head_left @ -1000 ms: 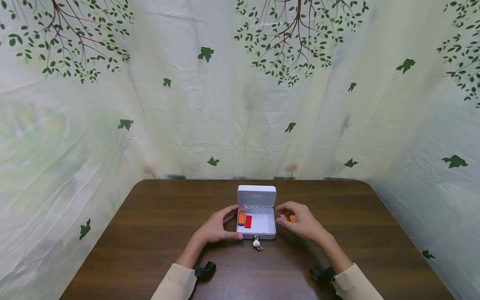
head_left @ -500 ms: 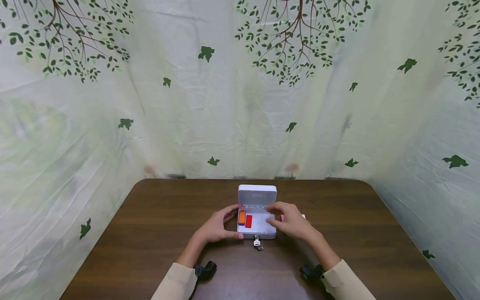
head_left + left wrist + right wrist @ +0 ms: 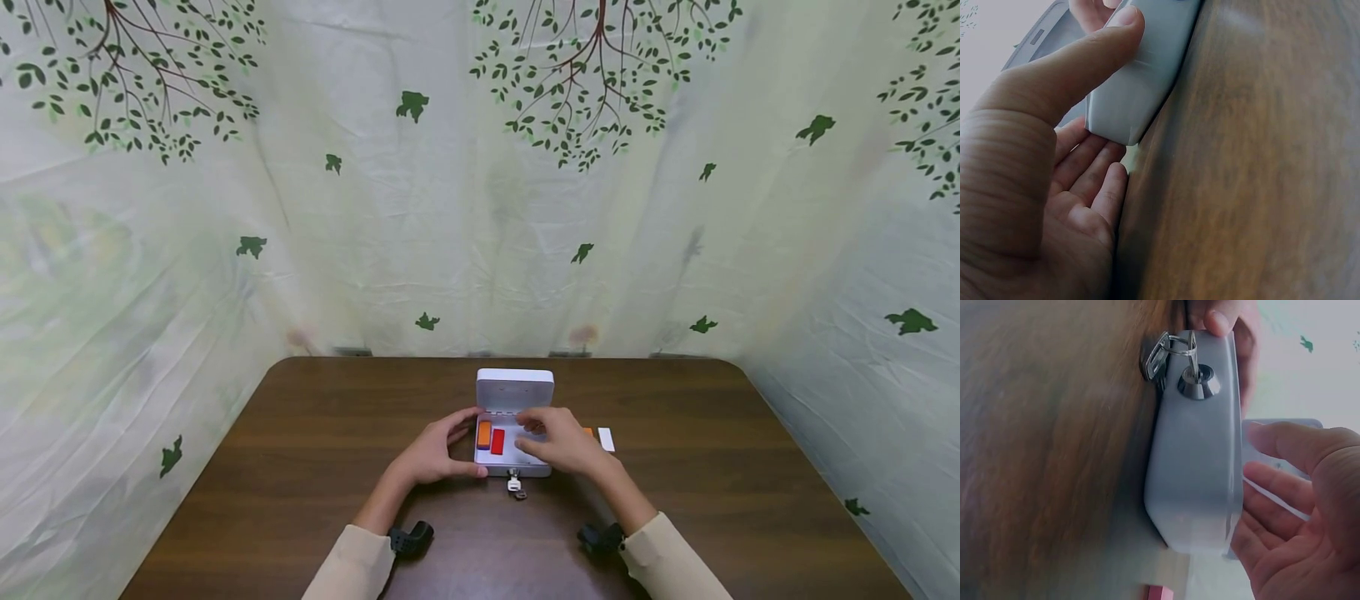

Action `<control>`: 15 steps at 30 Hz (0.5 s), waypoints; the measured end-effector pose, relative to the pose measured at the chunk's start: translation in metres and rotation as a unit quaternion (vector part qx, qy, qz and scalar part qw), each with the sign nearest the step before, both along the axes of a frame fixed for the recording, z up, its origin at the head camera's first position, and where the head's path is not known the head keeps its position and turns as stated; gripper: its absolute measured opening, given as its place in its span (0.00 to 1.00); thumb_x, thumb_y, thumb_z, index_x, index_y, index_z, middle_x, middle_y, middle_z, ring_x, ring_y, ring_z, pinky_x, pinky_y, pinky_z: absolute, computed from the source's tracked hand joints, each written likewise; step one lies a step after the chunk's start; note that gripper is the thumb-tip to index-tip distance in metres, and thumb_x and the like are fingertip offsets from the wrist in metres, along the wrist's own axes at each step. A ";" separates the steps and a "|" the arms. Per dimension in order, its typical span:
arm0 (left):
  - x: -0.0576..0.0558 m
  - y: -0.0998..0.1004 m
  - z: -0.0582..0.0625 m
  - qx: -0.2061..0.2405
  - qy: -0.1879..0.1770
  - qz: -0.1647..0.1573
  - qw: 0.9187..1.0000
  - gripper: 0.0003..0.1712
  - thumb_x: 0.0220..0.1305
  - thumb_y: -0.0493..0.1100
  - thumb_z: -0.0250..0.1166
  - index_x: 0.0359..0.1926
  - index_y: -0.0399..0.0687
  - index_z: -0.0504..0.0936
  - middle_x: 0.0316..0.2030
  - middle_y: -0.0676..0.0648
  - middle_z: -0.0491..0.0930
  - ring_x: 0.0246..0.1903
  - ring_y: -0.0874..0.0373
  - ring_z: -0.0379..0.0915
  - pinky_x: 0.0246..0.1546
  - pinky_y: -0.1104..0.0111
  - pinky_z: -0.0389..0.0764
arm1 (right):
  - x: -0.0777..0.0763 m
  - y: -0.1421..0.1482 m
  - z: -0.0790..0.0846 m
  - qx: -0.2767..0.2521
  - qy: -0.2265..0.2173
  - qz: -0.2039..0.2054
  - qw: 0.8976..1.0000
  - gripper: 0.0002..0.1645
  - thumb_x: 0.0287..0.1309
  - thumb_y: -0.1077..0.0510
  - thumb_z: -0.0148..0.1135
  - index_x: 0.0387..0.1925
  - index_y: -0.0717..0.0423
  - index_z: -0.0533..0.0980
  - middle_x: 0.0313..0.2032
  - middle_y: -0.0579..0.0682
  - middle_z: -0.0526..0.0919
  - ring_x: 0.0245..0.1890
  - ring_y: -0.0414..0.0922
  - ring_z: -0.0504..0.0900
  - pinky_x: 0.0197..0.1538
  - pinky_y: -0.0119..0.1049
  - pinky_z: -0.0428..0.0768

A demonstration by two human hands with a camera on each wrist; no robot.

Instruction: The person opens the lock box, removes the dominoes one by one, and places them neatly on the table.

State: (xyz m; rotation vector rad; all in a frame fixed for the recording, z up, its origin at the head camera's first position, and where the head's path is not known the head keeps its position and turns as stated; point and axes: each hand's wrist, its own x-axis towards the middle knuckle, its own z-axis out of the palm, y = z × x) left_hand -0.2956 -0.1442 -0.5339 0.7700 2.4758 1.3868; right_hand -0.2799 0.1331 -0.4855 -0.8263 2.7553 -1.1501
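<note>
A white metal cash box (image 3: 517, 468) stands on the table with its lid (image 3: 515, 387) raised. My left hand (image 3: 435, 454) holds its left side, thumb at the front corner and fingers round the side and back. Inside, at the left, lie an orange block (image 3: 483, 435) and a red block (image 3: 497, 442). My right hand (image 3: 562, 442) is over the right part of the box. In the right wrist view its thumb and fingers are apart, and I see nothing between them. A key (image 3: 1194, 359) sits in the front lock, another hanging from its ring.
Right of the box lie a white block (image 3: 606, 439) and an orange block (image 3: 588, 432), the latter mostly behind my right hand. A pink block (image 3: 1159, 592) shows on the table in the right wrist view. A leaf-printed curtain (image 3: 480, 250) surrounds the brown table (image 3: 375, 392).
My right hand has moved left from beside the blocks on the table to over the box, uncovering the white block. My left hand has stayed on the box.
</note>
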 end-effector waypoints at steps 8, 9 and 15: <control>0.000 0.000 0.000 -0.001 0.002 0.001 1.000 0.55 0.51 0.57 0.81 0.76 0.58 0.64 0.75 0.50 0.66 0.74 0.47 0.65 0.74 0.54 0.69 | -0.004 -0.010 -0.002 0.029 0.011 0.001 1.000 0.23 0.62 0.57 0.71 0.56 0.63 0.82 0.48 0.56 0.88 0.46 0.49 0.85 0.54 0.50 0.87; 0.000 0.000 0.000 0.000 0.002 0.000 1.000 0.55 0.51 0.56 0.81 0.76 0.57 0.64 0.75 0.50 0.66 0.74 0.47 0.65 0.74 0.54 0.69 | -0.005 -0.011 -0.002 0.033 0.011 0.000 0.999 0.23 0.62 0.57 0.71 0.56 0.63 0.82 0.49 0.56 0.88 0.46 0.49 0.85 0.54 0.49 0.87; 0.000 0.000 0.000 0.003 0.001 -0.001 1.000 0.55 0.51 0.56 0.82 0.77 0.55 0.64 0.75 0.49 0.66 0.74 0.47 0.65 0.74 0.54 0.68 | -0.006 -0.015 -0.005 0.051 0.017 -0.001 0.999 0.23 0.61 0.57 0.72 0.56 0.63 0.82 0.49 0.56 0.87 0.46 0.49 0.85 0.54 0.50 0.87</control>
